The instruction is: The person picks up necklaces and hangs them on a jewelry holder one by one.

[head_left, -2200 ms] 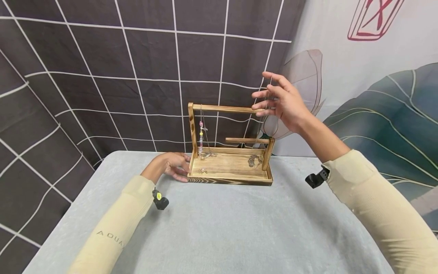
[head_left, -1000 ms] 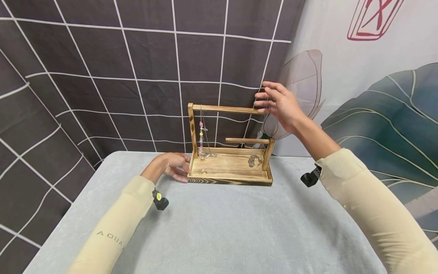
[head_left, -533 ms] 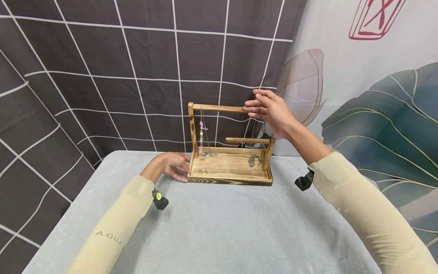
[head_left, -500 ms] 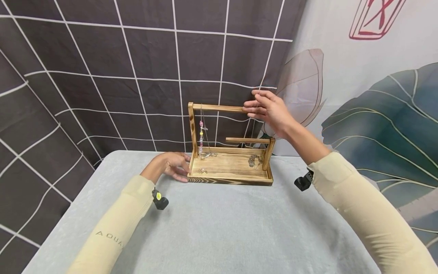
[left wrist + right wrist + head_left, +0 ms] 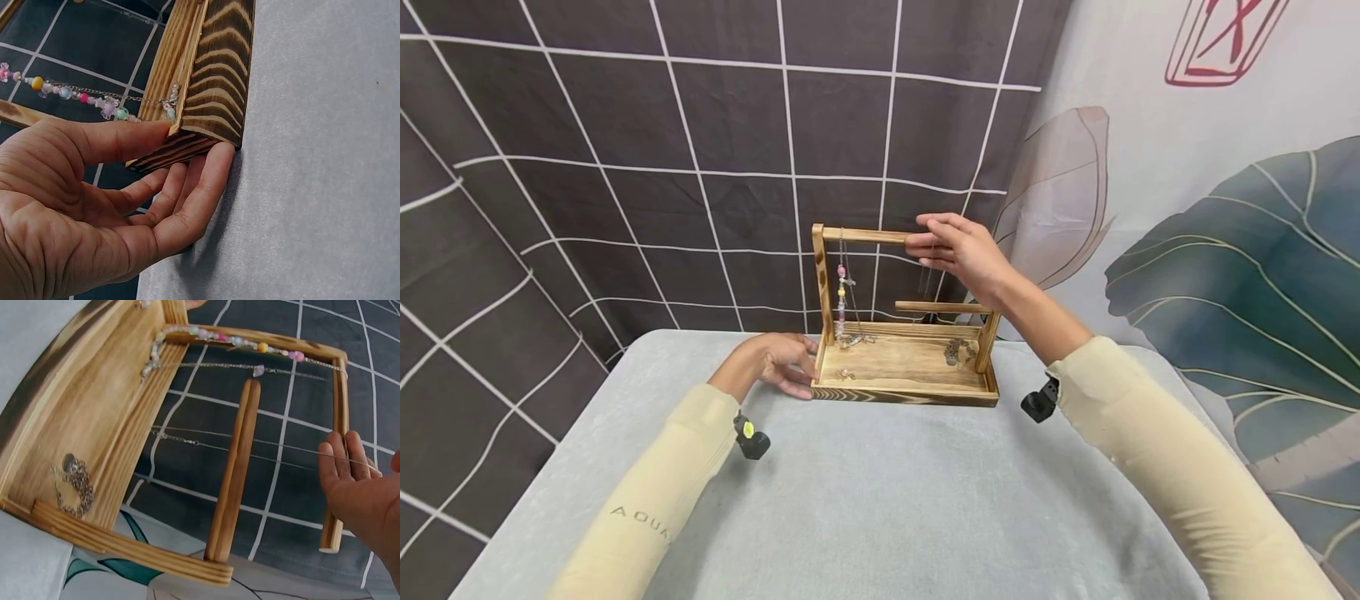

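A wooden jewelry stand (image 5: pixel 902 362), with a shallow tray and two horizontal bars, stands on the table. My left hand (image 5: pixel 786 364) grips its left end; in the left wrist view the thumb presses the rim and the fingertips touch the end wall. At the upper bar (image 5: pixel 865 237) my right hand (image 5: pixel 962 254) holds a thin chain necklace (image 5: pixel 281 447) high, fingers fairly straight, thumb mostly cut off in the right wrist view. The necklace hangs down behind the lower bar (image 5: pixel 234 472). A beaded necklace (image 5: pixel 841 292) and a pendant chain hang at the upper bar's left end.
A silver chain (image 5: pixel 955 353) lies coiled in the tray's right side. Small jewelry pieces (image 5: pixel 846 375) lie near its front left. Behind the stand hangs a dark gridded cloth (image 5: pixel 722 117), with a leaf-patterned one (image 5: pixel 1225 275) to the right. A grey cloth covers the table (image 5: pixel 865 500).
My right hand has moved left and down with the thin necklace, from above the upper bar's right end to the bar itself. The left hand and the stand have stayed put.
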The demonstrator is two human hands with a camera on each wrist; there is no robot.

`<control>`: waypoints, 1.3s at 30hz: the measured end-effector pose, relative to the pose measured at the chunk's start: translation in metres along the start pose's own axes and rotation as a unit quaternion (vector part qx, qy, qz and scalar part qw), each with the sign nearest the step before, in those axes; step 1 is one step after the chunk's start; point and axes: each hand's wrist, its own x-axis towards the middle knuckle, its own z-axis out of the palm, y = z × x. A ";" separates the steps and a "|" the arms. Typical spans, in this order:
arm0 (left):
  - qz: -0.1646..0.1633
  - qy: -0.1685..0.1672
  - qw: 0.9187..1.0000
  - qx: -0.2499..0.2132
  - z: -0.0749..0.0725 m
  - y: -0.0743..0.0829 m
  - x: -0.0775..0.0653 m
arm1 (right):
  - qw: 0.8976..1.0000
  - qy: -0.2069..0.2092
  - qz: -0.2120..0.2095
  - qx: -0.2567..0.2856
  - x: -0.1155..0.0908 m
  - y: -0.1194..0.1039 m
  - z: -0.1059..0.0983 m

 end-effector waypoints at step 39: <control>-0.007 -0.002 1.000 -0.001 -0.001 0.000 -0.001 | 0.996 -0.068 0.000 -0.061 0.019 0.021 0.061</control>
